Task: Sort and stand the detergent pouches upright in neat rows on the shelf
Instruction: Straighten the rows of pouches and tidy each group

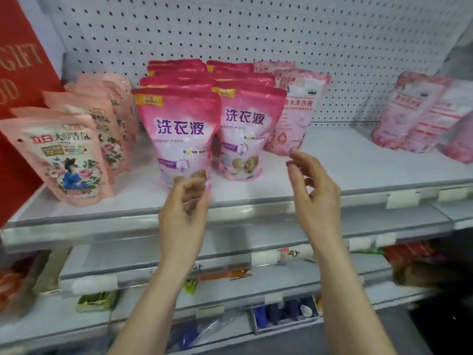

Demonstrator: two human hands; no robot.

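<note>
Facing the shelf (345, 160), with pink detergent pouches (243, 119) standing in rows from its left edge to its middle.
My left hand (183, 203) curls at the bottom of the front bright-pink pouch (179, 134) near the front edge; I cannot tell if it pinches. My right hand (317, 198) hangs relaxed, empty, just below the pale pouch (297, 116).

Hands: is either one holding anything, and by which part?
The left hand pinches the nearest magenta pouch by its bottom edge; the right hand is open and holds nothing.
</note>
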